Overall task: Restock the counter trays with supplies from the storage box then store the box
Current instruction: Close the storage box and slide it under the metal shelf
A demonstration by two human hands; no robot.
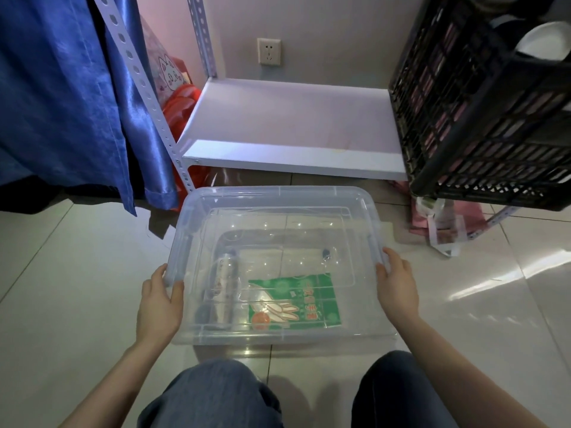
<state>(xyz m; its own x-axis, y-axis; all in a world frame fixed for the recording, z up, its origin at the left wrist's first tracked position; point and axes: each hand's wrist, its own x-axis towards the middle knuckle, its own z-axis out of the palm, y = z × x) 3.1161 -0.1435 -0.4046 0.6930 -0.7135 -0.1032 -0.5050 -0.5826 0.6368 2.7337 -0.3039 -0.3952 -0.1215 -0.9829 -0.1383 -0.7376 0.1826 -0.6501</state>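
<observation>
left hand (159, 301) and right hand (397, 285) clasp the storage box (278, 208) at opposite sides, probably bound for the shelf (287, 118).

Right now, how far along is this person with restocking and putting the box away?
Looks done: the clear storage box is lidded, holding just a green glove packet and a clear wrapped roll. Counter trays are out of view, so restocking is unconfirmed. In hand: left hand and right hand grip the box's sides before the white shelf. Left: setting it on that shelf beside the black crate.
</observation>
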